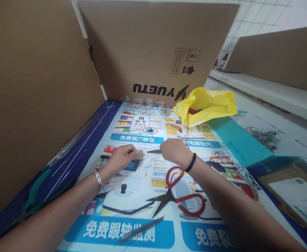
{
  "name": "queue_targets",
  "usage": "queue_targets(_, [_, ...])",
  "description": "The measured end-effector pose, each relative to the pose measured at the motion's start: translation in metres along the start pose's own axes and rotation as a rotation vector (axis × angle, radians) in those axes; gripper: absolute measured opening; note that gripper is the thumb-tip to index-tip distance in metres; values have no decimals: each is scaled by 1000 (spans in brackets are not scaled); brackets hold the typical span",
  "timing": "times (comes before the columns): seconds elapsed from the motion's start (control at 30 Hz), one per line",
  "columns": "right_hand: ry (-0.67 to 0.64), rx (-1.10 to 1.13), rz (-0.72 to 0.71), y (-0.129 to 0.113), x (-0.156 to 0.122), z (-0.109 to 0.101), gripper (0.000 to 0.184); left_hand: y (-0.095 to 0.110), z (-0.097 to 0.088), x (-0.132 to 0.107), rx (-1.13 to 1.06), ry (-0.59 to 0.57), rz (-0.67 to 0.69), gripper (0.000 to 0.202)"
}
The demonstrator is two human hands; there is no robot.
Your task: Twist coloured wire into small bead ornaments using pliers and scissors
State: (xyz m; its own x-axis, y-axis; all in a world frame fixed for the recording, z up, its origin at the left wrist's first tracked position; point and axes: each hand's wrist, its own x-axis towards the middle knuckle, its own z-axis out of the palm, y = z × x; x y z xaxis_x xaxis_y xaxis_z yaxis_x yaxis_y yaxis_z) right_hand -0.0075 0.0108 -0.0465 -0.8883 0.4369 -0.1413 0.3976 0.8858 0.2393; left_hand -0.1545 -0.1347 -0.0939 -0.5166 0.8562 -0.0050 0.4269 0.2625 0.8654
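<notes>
My left hand (123, 157) pinches a thin wire (144, 153) between thumb and fingers, and the wire curves in a small loop. From the right, my right hand (175, 152) is closed round a dark tool with a slim pointed tip (155, 151). That tip reaches the loop; whether it grips the wire I cannot tell. Most of the tool is hidden in my fist. Just below my right hand lie scissors with red handles (191, 204), their blades spread apart. Short pieces of thin wire (150, 168) rest between my hands and the scissors.
A yellow bag (211, 105) with coloured threads stands at the back right, beside tangled clear-and-coloured strands (148, 105). Cardboard walls (153, 45) close off the back and left. Teal-handled pliers (35, 192) lie left. A bundle of thin dark wires (143, 229) lies in front; more dark pieces (263, 136) are right.
</notes>
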Motion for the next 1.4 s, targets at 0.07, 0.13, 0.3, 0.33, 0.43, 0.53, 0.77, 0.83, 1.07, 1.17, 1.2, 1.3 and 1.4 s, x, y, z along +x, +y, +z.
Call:
queue_targets(0.07, [12,0,-1,-1,-1,1,26,1,0,0,28,1,16,19])
queue_targets(0.13, [28,-1,-1,-2,-2,4,26,2,-1,-1,40,-10,26,20])
queue_targets(0.3, [77,-8,3,-2,-7,10,23,5,-2,-2,-23,-49,13,21])
queue_targets(0.33, [87,-8,6,-2,-8,10,22,6,-2,-2,-44,-55,19,21])
queue_targets(0.43, [120,-10,17,-3,-10,12,21,8,-4,-3,-103,-48,68,20])
queue_targets(0.53, [167,-17,21,-4,-13,13,20,11,-7,-4,-71,25,152,19])
queue_targets(0.77, [281,-24,-21,-12,-22,8,16,9,-7,-2,-65,64,253,16])
queue_targets(0.83, [287,-23,-30,-14,-24,6,15,9,-7,-2,-92,41,229,16])
queue_targets(1.07, [281,-34,-51,-17,-26,1,13,11,-5,-4,-224,-67,80,14])
queue_targets(1.17, [286,-43,-69,-17,-26,0,14,12,-4,-5,-277,-84,42,17])
queue_targets(1.2, [290,-43,-75,-17,-27,0,14,12,-4,-5,-288,-82,45,19])
queue_targets(1.3, [294,-36,-91,-18,-27,1,13,13,-4,-5,-310,-84,56,22])
queue_targets(1.4, [287,-28,-110,-19,-26,3,13,13,-3,-5,-334,-74,60,23])
